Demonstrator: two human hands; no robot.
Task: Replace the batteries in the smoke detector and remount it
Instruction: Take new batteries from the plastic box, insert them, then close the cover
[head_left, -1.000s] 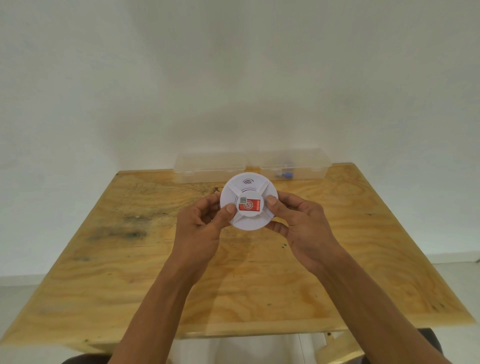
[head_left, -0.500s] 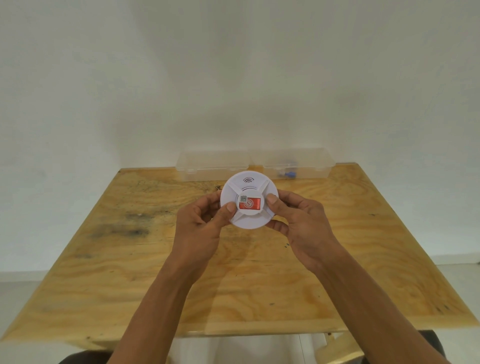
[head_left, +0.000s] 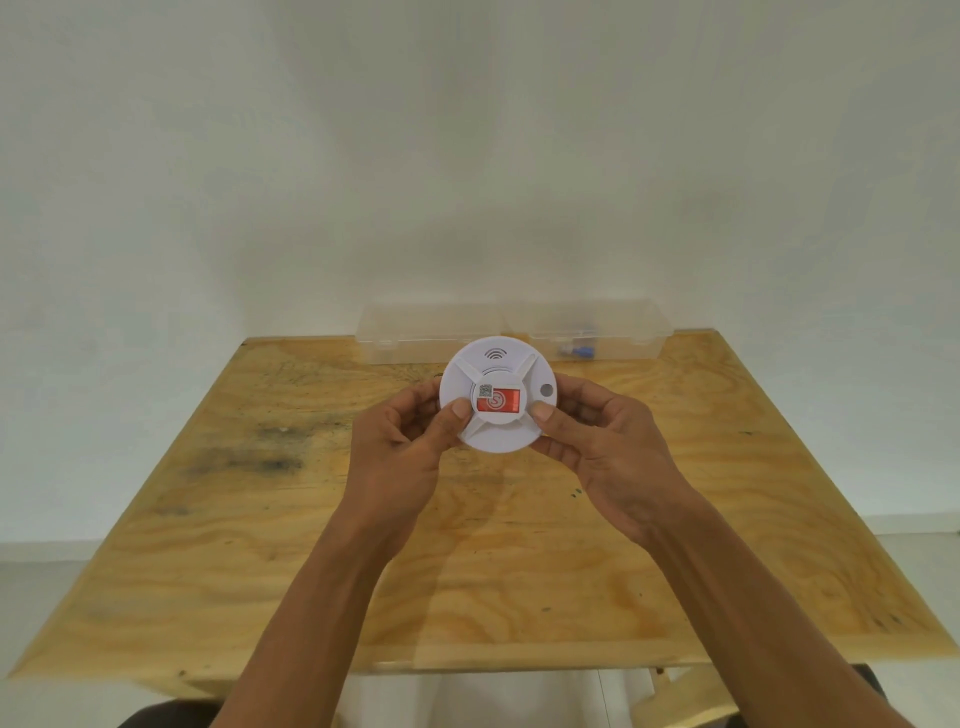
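A round white smoke detector is held up above the wooden table, its face turned toward me. A red label with a small QR code sits at its centre, a sound-wave mark near its top and a small grey button at its right. My left hand grips its left rim, thumb on the face. My right hand grips its right rim, thumb on the lower right of the face. Its back side is hidden.
A clear plastic organiser box lies along the table's far edge against the white wall, with small blue items inside its right half. A dark stain marks the table's left part.
The detector has been raised slightly and tipped more toward me; the grey button at its right now shows. Both hands keep their hold.
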